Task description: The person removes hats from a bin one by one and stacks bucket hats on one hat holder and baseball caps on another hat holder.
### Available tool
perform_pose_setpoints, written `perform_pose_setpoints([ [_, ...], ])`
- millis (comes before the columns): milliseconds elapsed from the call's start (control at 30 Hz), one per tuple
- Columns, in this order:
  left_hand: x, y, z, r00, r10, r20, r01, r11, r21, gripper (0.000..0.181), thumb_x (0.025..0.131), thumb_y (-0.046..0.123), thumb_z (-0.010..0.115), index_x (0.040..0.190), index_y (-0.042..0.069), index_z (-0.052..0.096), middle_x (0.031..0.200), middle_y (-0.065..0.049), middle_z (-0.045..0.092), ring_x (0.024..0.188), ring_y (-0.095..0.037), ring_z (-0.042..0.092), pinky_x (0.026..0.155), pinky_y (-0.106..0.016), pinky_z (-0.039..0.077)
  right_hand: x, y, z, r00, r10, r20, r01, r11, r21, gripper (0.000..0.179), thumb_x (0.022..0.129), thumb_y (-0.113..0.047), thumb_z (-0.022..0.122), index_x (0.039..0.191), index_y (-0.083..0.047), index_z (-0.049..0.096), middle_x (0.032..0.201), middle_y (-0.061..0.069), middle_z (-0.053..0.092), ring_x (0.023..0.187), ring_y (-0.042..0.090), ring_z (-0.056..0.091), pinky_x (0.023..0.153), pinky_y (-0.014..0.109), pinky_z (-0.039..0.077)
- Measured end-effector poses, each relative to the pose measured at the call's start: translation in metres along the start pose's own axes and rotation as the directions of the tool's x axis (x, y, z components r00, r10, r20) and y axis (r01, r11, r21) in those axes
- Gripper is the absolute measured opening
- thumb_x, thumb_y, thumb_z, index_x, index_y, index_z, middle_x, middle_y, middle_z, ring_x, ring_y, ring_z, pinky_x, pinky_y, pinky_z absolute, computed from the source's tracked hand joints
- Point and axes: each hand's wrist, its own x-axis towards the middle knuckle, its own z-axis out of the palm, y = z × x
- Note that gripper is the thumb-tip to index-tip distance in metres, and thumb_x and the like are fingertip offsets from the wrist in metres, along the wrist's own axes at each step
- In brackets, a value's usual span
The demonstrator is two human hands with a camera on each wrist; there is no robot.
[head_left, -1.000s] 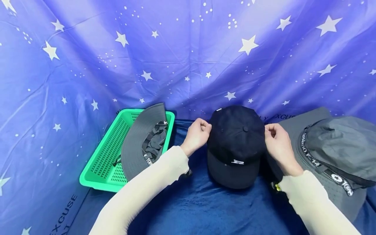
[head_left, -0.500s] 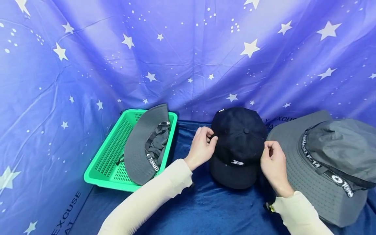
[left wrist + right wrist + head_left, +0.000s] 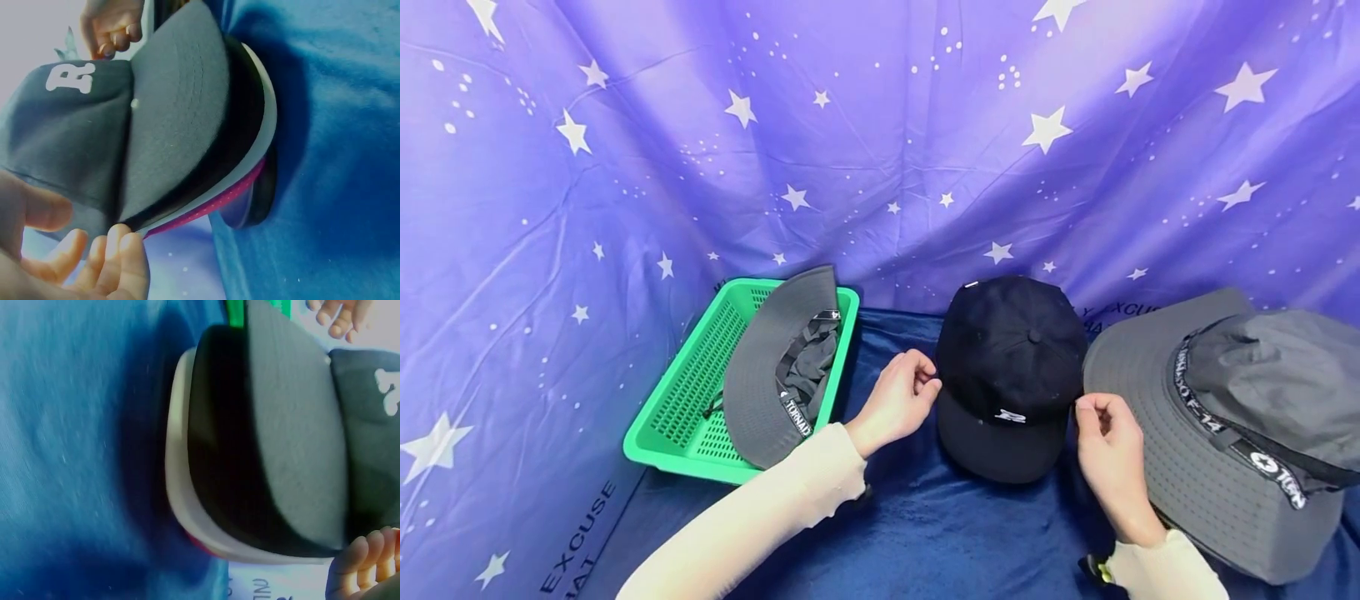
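Observation:
A navy baseball cap [image 3: 1011,333] with a white letter on its front lies on top of a stack of caps, brim toward me. Under its brim, the left wrist view shows a pale brim [image 3: 270,115] and a pink dotted brim [image 3: 215,203]. My left hand [image 3: 897,404] is at the stack's left side, fingers loosely bent, thumb apart from them. At the right side, my right hand [image 3: 1112,458] has its bent fingertips by the brim's corner. Neither hand is seen closed around a cap; whether the fingertips touch the fabric is hard to tell.
Left of the stack, a green plastic basket [image 3: 696,471] holds a grey wide-brimmed hat [image 3: 752,379]. Another grey wide-brimmed hat [image 3: 1195,475] lies close by on the right. Dark blue cloth [image 3: 925,542] covers the surface, and a starry curtain [image 3: 880,167] hangs behind.
Both hands have come down along the sides of the cap stack toward me. The caps keep their place beside the basket and grey hat; the head view has shifted slightly.

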Motion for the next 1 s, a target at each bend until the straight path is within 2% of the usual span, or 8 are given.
perform_pose_setpoints([
  [167,-0.015,0.0,-0.012,0.998,-0.03,0.047,0.031,0.999,-0.02,0.008,0.09,0.014,0.064,0.091,0.011,0.057,0.084,0.004,0.055,0.077,-0.012,0.054,0.071,-0.023,0.045,-0.016,-0.006,-0.003,0.997,0.066,0.033,-0.069,0.995,0.077,0.007,0.095,-0.002,0.054,0.091,0.001,0.058,0.063,0.0,0.05,0.05,0.009,0.046,0.047,0.018,0.038],
  [300,-0.025,0.002,-0.024,0.997,-0.043,0.066,0.046,0.998,-0.041,0.006,0.09,0.015,0.063,0.091,0.013,0.057,0.084,0.005,0.056,0.076,-0.008,0.055,0.07,-0.024,0.046,-0.028,-0.015,-0.001,0.995,0.073,0.063,-0.081,0.986,0.143,0.007,0.094,0.001,0.054,0.091,0.001,0.059,0.06,0.0,0.049,0.046,0.01,0.045,0.044,0.02,0.038],
  [400,-0.031,0.004,-0.034,0.998,-0.037,0.057,0.04,0.998,-0.048,0.006,0.09,0.015,0.063,0.091,0.013,0.057,0.083,0.005,0.057,0.074,-0.007,0.056,0.068,-0.024,0.047,-0.038,-0.024,0.004,0.996,0.043,0.083,-0.057,0.984,0.169,0.008,0.094,0.002,0.055,0.089,0.0,0.06,0.06,-0.001,0.049,0.045,0.009,0.044,0.043,0.021,0.037],
  [533,-0.038,0.002,-0.048,0.999,-0.012,0.033,0.013,0.999,-0.03,0.008,0.088,0.014,0.065,0.09,0.013,0.057,0.08,0.006,0.057,0.07,-0.006,0.056,0.066,-0.024,0.048,-0.052,-0.038,0.013,0.991,-0.04,0.128,0.012,0.977,0.211,0.009,0.091,0.006,0.057,0.087,-0.001,0.061,0.06,-0.002,0.049,0.046,0.008,0.043,0.044,0.024,0.036],
  [700,-0.045,-0.004,-0.071,0.999,-0.038,0.012,0.038,0.999,-0.001,0.009,0.088,0.014,0.066,0.09,0.013,0.057,0.078,0.006,0.058,0.067,-0.007,0.055,0.065,-0.025,0.047,-0.067,-0.048,0.033,0.967,-0.133,0.219,0.073,0.963,0.26,0.012,0.089,0.007,0.059,0.085,-0.005,0.06,0.06,-0.006,0.045,0.046,0.005,0.038,0.042,0.024,0.033],
  [1000,-0.057,-0.033,-0.114,0.986,-0.16,-0.047,0.165,0.977,0.137,0.008,0.087,0.016,0.066,0.088,0.013,0.059,0.08,0.004,0.06,0.07,-0.007,0.057,0.069,-0.03,0.047,-0.079,-0.075,0.077,0.914,-0.21,0.348,0.088,0.938,0.336,0.014,0.09,0.003,0.061,0.086,-0.011,0.062,0.066,-0.006,0.046,0.051,0.004,0.04,0.045,0.022,0.036],
])
